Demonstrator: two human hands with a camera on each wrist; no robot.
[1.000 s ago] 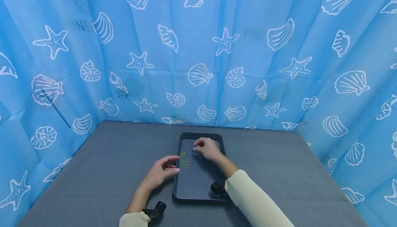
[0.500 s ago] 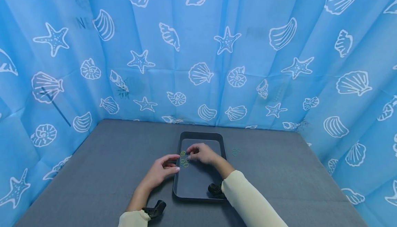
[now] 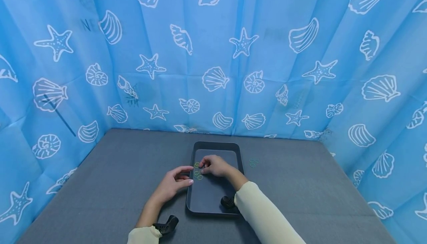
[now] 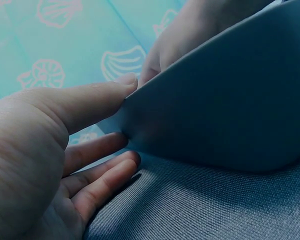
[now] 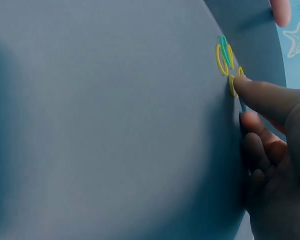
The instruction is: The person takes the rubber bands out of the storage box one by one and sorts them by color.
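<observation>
In the head view my left hand (image 3: 171,184) rests at the left side of a dark grey tray (image 3: 213,203). Its thumb (image 4: 107,97) touches the rim in the left wrist view, the other fingers extended low along the outer wall. My right hand (image 3: 216,165) reaches into the tray, index finger and thumb tips slightly apart. Thin yellow loops (image 3: 199,177), like small rubber bands, lie near the tray's left wall. In the right wrist view a green loop (image 5: 224,50) lies among them, and the right thumb (image 5: 257,92) is right at a yellow loop (image 5: 232,88).
Several green loops (image 3: 252,165) lie on the grey cloth-covered table (image 3: 293,192) to the right of the tray. A blue curtain (image 3: 200,58) with white shell prints hangs behind and at both sides. Each wrist carries a black camera mount (image 3: 166,225).
My right hand has moved left and nearer, from above the tray's far part to the loops by its left wall. My left hand has stayed at the tray's side.
</observation>
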